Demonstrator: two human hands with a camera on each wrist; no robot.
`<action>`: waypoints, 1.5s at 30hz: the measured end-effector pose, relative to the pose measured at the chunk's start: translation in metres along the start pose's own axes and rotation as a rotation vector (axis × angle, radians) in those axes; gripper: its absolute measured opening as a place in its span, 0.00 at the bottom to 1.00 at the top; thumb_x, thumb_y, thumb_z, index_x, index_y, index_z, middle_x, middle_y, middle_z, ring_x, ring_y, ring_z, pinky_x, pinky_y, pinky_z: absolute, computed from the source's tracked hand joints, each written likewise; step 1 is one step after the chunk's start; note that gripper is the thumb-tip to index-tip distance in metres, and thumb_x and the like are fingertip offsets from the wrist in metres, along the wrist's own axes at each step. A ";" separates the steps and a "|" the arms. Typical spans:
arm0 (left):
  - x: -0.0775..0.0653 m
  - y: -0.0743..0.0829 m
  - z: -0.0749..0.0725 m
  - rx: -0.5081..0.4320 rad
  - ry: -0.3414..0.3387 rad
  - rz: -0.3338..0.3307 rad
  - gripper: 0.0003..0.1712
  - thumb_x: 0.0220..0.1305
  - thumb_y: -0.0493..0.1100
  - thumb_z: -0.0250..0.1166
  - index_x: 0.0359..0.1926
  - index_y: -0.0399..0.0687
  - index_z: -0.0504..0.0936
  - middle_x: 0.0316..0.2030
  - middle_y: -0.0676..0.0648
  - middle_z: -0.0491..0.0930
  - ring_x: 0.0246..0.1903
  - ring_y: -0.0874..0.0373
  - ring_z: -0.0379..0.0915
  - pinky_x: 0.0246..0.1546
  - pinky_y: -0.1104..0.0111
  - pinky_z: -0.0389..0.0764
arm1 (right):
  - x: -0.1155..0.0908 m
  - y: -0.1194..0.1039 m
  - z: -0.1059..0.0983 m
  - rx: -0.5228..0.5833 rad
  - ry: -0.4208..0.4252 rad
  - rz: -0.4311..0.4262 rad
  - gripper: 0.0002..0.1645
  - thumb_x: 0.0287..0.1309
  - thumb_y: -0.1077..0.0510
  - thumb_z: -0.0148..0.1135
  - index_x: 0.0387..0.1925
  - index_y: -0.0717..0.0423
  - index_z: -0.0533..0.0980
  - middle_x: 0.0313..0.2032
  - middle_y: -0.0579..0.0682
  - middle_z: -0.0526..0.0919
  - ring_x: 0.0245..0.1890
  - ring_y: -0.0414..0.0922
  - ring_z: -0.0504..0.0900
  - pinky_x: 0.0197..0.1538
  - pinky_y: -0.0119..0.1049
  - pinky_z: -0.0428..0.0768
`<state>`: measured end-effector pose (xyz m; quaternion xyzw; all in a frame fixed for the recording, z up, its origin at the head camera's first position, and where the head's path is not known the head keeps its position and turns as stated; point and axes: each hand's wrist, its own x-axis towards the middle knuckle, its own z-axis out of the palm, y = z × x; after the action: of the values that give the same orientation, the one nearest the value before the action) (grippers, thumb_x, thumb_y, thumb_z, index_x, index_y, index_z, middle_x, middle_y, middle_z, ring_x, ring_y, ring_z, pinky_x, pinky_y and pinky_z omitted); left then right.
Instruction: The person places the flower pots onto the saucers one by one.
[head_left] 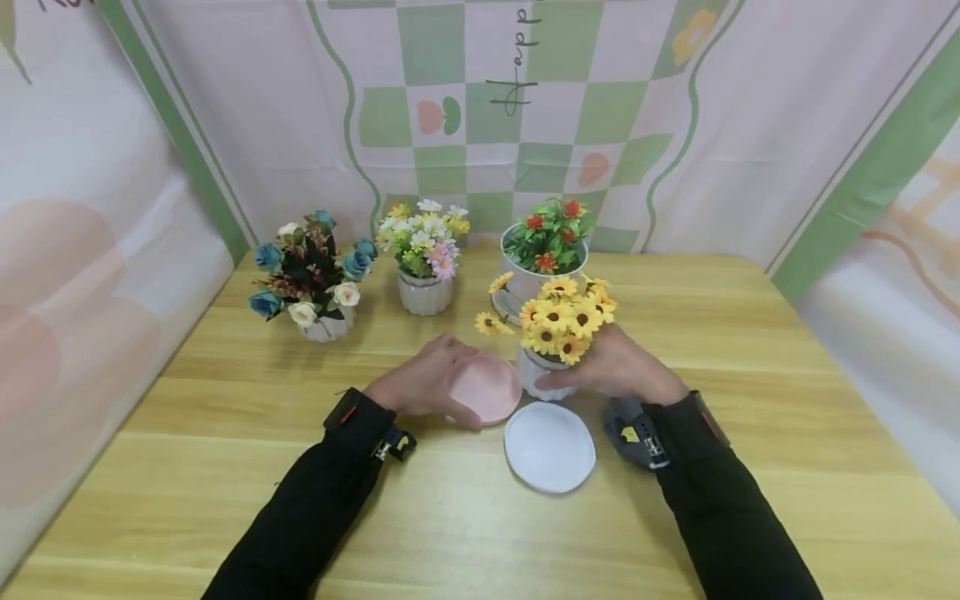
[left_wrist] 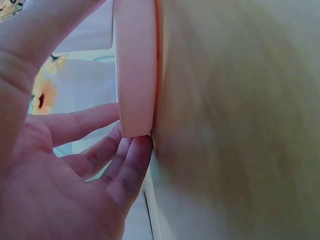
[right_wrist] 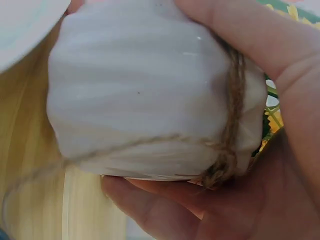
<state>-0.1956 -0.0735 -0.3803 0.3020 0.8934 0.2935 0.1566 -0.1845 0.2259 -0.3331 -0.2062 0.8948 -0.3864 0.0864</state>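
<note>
My left hand [head_left: 423, 379] holds a pink saucer [head_left: 487, 387] by its edge, thumb on the near side and fingers on the far side. In the left wrist view the saucer stands edge-on, close over the wooden table, with the fingertips at its rim. My right hand [head_left: 618, 367] grips a white ribbed flowerpot [right_wrist: 140, 95] with yellow daisy-like flowers [head_left: 558, 321]. Twine [right_wrist: 235, 105] is tied around the pot's neck, and one loose end trails across its side. A white saucer [head_left: 550, 450] lies just in front of the pot and the pink saucer.
Behind the right hand stands a white pot with red flowers [head_left: 546, 237] on a saucer [head_left: 506, 307]. Pots with white and pink flowers [head_left: 425, 292] and blue and cream roses [head_left: 328, 325] stand at the back left. Printed cloth [head_left: 495, 150] hangs behind the table [head_left: 450, 533].
</note>
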 end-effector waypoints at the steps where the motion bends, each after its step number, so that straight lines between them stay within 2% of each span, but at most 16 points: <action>1: 0.000 0.000 0.000 -0.002 -0.002 -0.001 0.57 0.48 0.59 0.85 0.74 0.41 0.73 0.67 0.40 0.70 0.65 0.48 0.66 0.69 0.49 0.77 | 0.001 -0.002 0.001 0.003 0.003 -0.017 0.63 0.42 0.55 0.89 0.76 0.47 0.61 0.71 0.50 0.72 0.73 0.52 0.70 0.79 0.58 0.67; 5: 0.000 -0.001 0.000 -0.019 -0.007 -0.005 0.56 0.48 0.58 0.85 0.74 0.43 0.73 0.67 0.41 0.70 0.65 0.49 0.66 0.69 0.49 0.77 | 0.003 -0.010 0.008 0.054 0.025 -0.079 0.62 0.41 0.57 0.89 0.75 0.48 0.63 0.70 0.50 0.73 0.72 0.52 0.70 0.79 0.58 0.66; 9: 0.002 -0.003 0.002 -0.037 0.008 0.009 0.55 0.46 0.57 0.86 0.73 0.41 0.74 0.66 0.41 0.72 0.64 0.49 0.67 0.69 0.50 0.77 | 0.005 -0.018 0.017 0.122 0.039 -0.102 0.61 0.40 0.59 0.89 0.74 0.47 0.64 0.69 0.49 0.74 0.71 0.52 0.72 0.78 0.58 0.68; 14: 0.006 -0.005 0.003 -0.078 0.036 0.040 0.51 0.42 0.53 0.88 0.68 0.45 0.80 0.61 0.44 0.77 0.60 0.51 0.70 0.64 0.54 0.79 | 0.006 -0.029 0.030 0.093 0.062 -0.102 0.59 0.41 0.56 0.89 0.74 0.43 0.65 0.69 0.46 0.75 0.70 0.49 0.74 0.76 0.55 0.72; 16: 0.006 -0.005 0.003 -0.107 0.037 0.058 0.48 0.42 0.52 0.89 0.66 0.48 0.81 0.59 0.46 0.80 0.58 0.52 0.72 0.63 0.56 0.79 | 0.007 -0.032 0.035 0.060 0.074 -0.102 0.58 0.41 0.54 0.89 0.73 0.43 0.66 0.68 0.45 0.76 0.69 0.49 0.76 0.74 0.54 0.75; 21: 0.006 -0.004 0.002 -0.165 0.023 0.114 0.39 0.42 0.47 0.89 0.58 0.50 0.84 0.52 0.50 0.85 0.50 0.57 0.78 0.59 0.61 0.81 | 0.008 -0.037 0.048 0.064 0.087 -0.116 0.55 0.43 0.54 0.88 0.71 0.46 0.68 0.65 0.47 0.80 0.64 0.48 0.80 0.69 0.49 0.81; 23: 0.006 -0.005 0.002 -0.167 0.022 0.114 0.39 0.42 0.47 0.89 0.57 0.48 0.83 0.49 0.51 0.84 0.47 0.59 0.78 0.56 0.64 0.82 | 0.008 -0.037 0.052 0.077 0.088 -0.125 0.53 0.44 0.55 0.88 0.71 0.47 0.69 0.64 0.47 0.81 0.63 0.48 0.81 0.68 0.48 0.82; 25: 0.006 -0.006 0.002 -0.181 0.018 0.122 0.42 0.42 0.45 0.89 0.59 0.47 0.81 0.50 0.51 0.85 0.46 0.61 0.79 0.56 0.65 0.82 | 0.009 -0.038 0.055 0.090 0.090 -0.131 0.52 0.44 0.55 0.88 0.70 0.47 0.70 0.64 0.47 0.81 0.63 0.47 0.82 0.68 0.48 0.82; 27: 0.005 -0.007 0.002 -0.199 0.013 0.130 0.46 0.42 0.44 0.89 0.63 0.47 0.78 0.53 0.51 0.84 0.49 0.60 0.80 0.59 0.64 0.82 | 0.010 -0.038 0.058 0.112 0.087 -0.138 0.52 0.45 0.55 0.87 0.70 0.47 0.69 0.65 0.47 0.80 0.65 0.47 0.81 0.70 0.48 0.80; 30: 0.006 -0.008 0.002 -0.240 -0.005 0.141 0.53 0.42 0.43 0.89 0.71 0.50 0.74 0.61 0.51 0.83 0.59 0.57 0.80 0.71 0.60 0.76 | 0.012 -0.038 0.062 0.126 0.079 -0.135 0.52 0.45 0.55 0.87 0.70 0.46 0.70 0.65 0.46 0.80 0.66 0.46 0.80 0.70 0.48 0.80; 34: 0.005 -0.009 0.002 -0.247 -0.038 0.067 0.59 0.43 0.45 0.89 0.76 0.53 0.70 0.68 0.50 0.80 0.68 0.53 0.74 0.77 0.56 0.70 | 0.013 -0.037 0.066 0.088 0.069 -0.143 0.50 0.46 0.53 0.87 0.70 0.46 0.70 0.64 0.46 0.81 0.65 0.46 0.80 0.70 0.47 0.80; 38: 0.004 -0.009 0.002 -0.271 -0.066 0.014 0.57 0.45 0.44 0.88 0.76 0.53 0.71 0.70 0.49 0.78 0.71 0.52 0.72 0.78 0.55 0.68 | 0.014 -0.036 0.069 0.069 0.073 -0.152 0.49 0.45 0.53 0.87 0.69 0.46 0.71 0.63 0.46 0.82 0.65 0.46 0.81 0.70 0.47 0.80; 45: 0.003 -0.007 0.000 -0.276 -0.068 0.002 0.54 0.45 0.47 0.88 0.75 0.59 0.73 0.71 0.53 0.77 0.72 0.54 0.70 0.79 0.55 0.66 | 0.015 -0.033 0.072 0.042 0.070 -0.129 0.48 0.45 0.51 0.87 0.68 0.47 0.73 0.62 0.47 0.84 0.64 0.46 0.82 0.68 0.47 0.82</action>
<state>-0.2009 -0.0765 -0.3850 0.2884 0.8385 0.4032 0.2265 -0.1650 0.1515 -0.3585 -0.2481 0.8739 -0.4167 0.0342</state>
